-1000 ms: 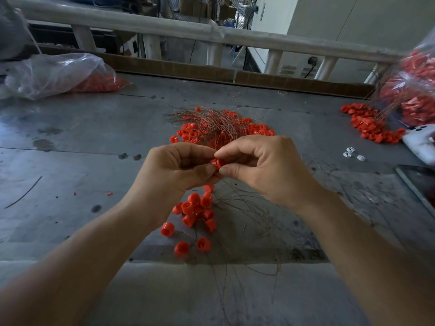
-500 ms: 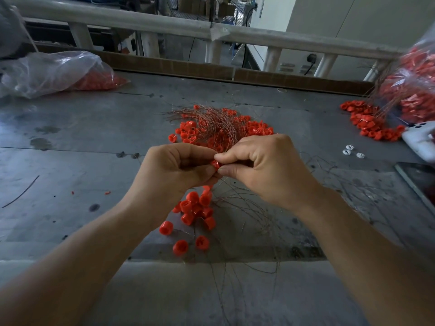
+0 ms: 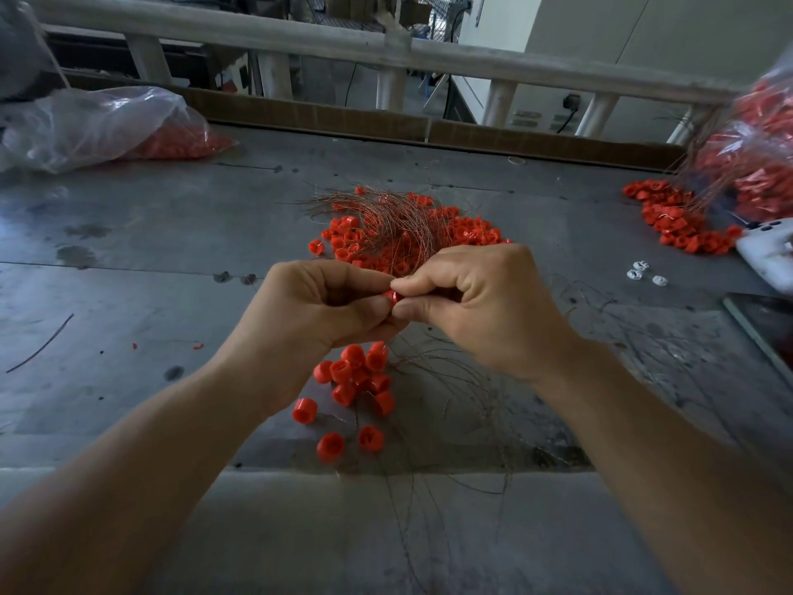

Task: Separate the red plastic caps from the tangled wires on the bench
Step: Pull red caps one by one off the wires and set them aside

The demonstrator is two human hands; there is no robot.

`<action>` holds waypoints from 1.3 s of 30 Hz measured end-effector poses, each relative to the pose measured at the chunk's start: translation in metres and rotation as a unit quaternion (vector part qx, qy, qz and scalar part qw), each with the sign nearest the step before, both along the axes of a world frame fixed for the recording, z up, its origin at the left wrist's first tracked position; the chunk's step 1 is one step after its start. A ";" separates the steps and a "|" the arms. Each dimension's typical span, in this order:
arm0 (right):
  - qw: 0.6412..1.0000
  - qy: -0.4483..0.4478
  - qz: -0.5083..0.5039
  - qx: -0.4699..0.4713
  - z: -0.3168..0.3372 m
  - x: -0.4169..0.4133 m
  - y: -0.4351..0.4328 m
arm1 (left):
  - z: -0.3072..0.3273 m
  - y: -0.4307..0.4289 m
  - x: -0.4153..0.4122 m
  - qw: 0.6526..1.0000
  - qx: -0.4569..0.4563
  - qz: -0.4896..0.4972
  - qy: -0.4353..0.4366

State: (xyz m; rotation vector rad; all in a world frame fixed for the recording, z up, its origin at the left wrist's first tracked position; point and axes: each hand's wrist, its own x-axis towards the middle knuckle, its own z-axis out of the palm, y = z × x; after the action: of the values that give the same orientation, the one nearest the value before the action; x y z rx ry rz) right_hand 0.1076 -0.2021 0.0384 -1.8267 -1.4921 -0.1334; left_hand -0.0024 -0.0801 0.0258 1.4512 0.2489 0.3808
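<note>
My left hand (image 3: 317,311) and my right hand (image 3: 480,307) meet above the middle of the grey bench (image 3: 128,294). Both pinch one small red cap (image 3: 391,296) between thumbs and forefingers; most of it is hidden. Behind the hands lies a heap of red caps tangled in thin coppery wires (image 3: 399,227). Below the hands sits a small cluster of loose red caps (image 3: 356,380). Loose thin wires (image 3: 463,405) trail over the bench under my right wrist toward the front edge.
A clear plastic bag with red caps (image 3: 128,131) lies at the back left. Another bag of caps and wires (image 3: 751,165) stands at the right, with spilled caps (image 3: 673,221) before it. Small white pieces (image 3: 643,272), a white object (image 3: 772,251) and a dark flat slab (image 3: 768,328) lie at the right.
Both hands stay together on the same cap with only slight finger shifts. The view has shifted a little; the heaps have not moved.
</note>
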 end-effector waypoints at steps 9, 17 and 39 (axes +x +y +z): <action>0.998 0.046 0.044 0.018 0.002 0.006 -0.001 | 0.001 0.001 -0.001 0.999 -0.039 -0.021 0.004; 0.997 0.055 0.048 0.026 0.000 0.004 0.001 | 0.002 0.002 -0.003 0.999 -0.018 -0.028 0.013; 0.991 0.046 0.039 -0.120 0.007 0.000 0.000 | 0.003 -0.002 -0.005 0.995 0.029 -0.098 0.015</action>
State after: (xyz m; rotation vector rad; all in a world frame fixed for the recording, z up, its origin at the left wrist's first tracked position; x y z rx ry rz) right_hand 0.1081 -0.2025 0.0455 -1.9292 -1.5669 0.1746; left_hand -0.0076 -0.0823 0.0289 1.5234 0.1178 0.2082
